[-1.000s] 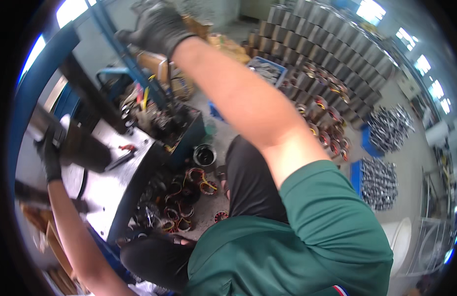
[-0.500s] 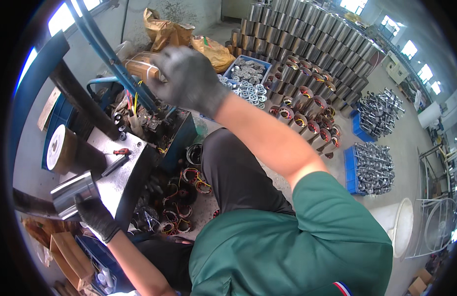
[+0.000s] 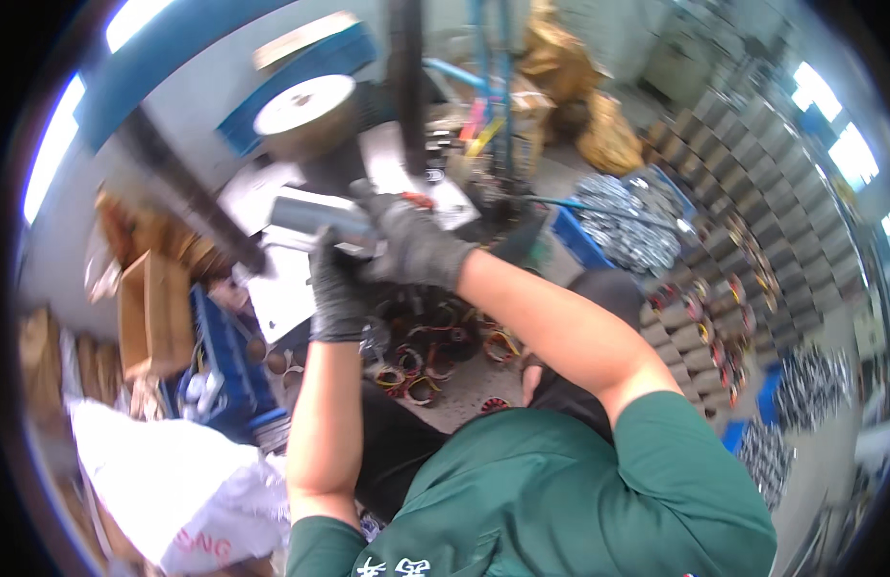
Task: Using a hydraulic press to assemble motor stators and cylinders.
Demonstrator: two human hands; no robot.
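Both hands wore dark, knitted work gloves with a rubbery sheen. The left hand (image 3: 337, 293) was clenched round the near end of a smooth, grey metal cylinder (image 3: 322, 218), gripping it from below, while the right hand (image 3: 411, 240) closed over the same cylinder from the right side, fingers wrapped across its top. The cylinder lay roughly level, held just above the pale steel desk (image 3: 281, 298) of a press-like machine, below a dark upright column (image 3: 406, 87). Just behind the cylinder sat a flat, round metal disc (image 3: 305, 104) with a dull, brushed face, resting on a blue machine part. A long dark bar (image 3: 180, 192) slanted down from the upper left toward the hands.

Under the forearms, on the floor, lay a heap of ring-shaped motor stators (image 3: 435, 346) wound with copper wire and coloured leads. To the left stood a brown cardboard box (image 3: 156, 313) and a crumpled white plastic sack (image 3: 175, 481). Farther right, a blue bin held shiny, tangled metal parts (image 3: 627, 226), and rows of cylindrical housings (image 3: 743, 183) stood well apart from the hands.
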